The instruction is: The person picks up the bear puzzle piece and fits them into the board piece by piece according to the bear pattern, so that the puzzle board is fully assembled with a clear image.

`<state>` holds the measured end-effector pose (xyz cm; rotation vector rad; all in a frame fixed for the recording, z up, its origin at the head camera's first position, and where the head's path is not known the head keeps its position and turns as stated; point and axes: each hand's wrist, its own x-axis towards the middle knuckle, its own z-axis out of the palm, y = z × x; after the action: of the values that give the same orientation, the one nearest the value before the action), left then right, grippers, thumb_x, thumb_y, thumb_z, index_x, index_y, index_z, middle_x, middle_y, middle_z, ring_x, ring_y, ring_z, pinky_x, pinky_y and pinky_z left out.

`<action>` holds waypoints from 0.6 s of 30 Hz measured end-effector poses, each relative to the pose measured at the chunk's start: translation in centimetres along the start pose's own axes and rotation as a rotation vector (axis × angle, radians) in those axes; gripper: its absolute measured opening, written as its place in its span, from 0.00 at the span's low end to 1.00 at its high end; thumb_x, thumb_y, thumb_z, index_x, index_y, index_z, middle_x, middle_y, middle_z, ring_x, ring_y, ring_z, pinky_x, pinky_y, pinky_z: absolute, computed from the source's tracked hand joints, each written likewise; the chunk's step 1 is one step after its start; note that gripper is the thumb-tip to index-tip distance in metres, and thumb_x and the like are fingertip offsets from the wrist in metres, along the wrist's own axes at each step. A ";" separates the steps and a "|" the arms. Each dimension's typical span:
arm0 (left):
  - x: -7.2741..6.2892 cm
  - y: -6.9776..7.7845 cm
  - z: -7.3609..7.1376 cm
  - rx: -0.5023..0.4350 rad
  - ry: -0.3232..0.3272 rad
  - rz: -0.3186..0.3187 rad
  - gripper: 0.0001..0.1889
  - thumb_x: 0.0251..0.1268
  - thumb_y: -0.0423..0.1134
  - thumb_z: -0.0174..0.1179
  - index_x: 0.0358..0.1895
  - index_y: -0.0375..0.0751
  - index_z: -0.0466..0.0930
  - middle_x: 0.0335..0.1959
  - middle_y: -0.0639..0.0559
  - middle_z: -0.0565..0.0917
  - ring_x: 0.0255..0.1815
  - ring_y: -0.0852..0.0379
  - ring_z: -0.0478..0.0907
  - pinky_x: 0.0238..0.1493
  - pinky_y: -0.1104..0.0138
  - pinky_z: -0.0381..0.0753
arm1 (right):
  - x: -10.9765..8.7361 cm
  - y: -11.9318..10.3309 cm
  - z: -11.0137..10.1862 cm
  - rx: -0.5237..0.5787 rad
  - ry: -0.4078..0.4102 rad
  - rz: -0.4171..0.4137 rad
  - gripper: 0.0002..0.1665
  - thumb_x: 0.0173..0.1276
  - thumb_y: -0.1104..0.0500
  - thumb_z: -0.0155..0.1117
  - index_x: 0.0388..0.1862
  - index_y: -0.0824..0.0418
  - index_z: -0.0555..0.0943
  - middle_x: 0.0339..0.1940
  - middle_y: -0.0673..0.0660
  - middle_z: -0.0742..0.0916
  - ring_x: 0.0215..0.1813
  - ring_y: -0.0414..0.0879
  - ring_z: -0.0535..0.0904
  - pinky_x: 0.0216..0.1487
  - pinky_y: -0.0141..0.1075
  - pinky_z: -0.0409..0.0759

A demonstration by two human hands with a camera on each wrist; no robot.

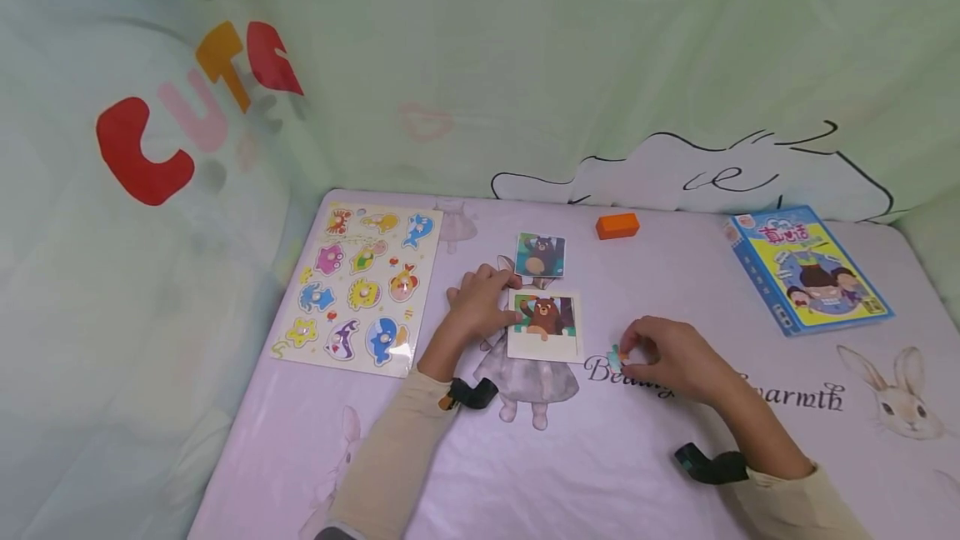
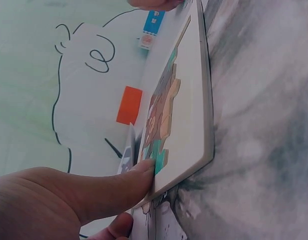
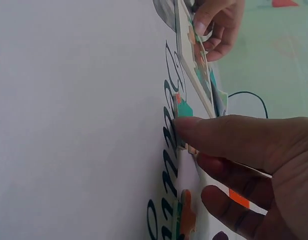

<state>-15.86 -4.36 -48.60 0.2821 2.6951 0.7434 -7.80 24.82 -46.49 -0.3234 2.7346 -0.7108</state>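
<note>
A jigsaw board [image 1: 545, 347] lies on the table, its upper part filled with a brown bear picture and its lower part bare cream. My left hand [image 1: 480, 303] is at the board's left side. Its straight thumb [image 2: 136, 182] presses on the picture's edge, and the forefinger reaches up near the bear picture card [image 1: 540, 255] just behind the board. To the right of the board, my right hand [image 1: 678, 357] pinches a teal-and-orange puzzle piece [image 3: 184, 108] between thumb and fingers, low over the printed lettering. Another brown-and-teal piece [image 3: 187, 215] shows beneath the fingers.
A sea-animal peg puzzle board [image 1: 360, 294] lies at the left. Farther back sits an orange block [image 1: 617, 227]. At the right is a blue-and-yellow boxed game [image 1: 817, 273]. Fabric walls [image 1: 600, 57] rise behind and left of the table [image 1: 525, 473].
</note>
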 end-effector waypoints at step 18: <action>-0.1 0.1 -0.1 -0.008 -0.008 -0.005 0.22 0.61 0.47 0.73 0.58 0.60 0.79 0.59 0.52 0.75 0.58 0.49 0.67 0.56 0.48 0.62 | 0.6 -0.1 -0.2 0.030 -0.004 -0.046 0.12 0.62 0.56 0.77 0.40 0.51 0.81 0.31 0.46 0.82 0.38 0.44 0.75 0.38 0.32 0.76</action>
<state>-15.79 -4.40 -48.44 0.2758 2.6838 0.7495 -8.46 24.67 -46.43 -0.3818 2.7181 -0.7621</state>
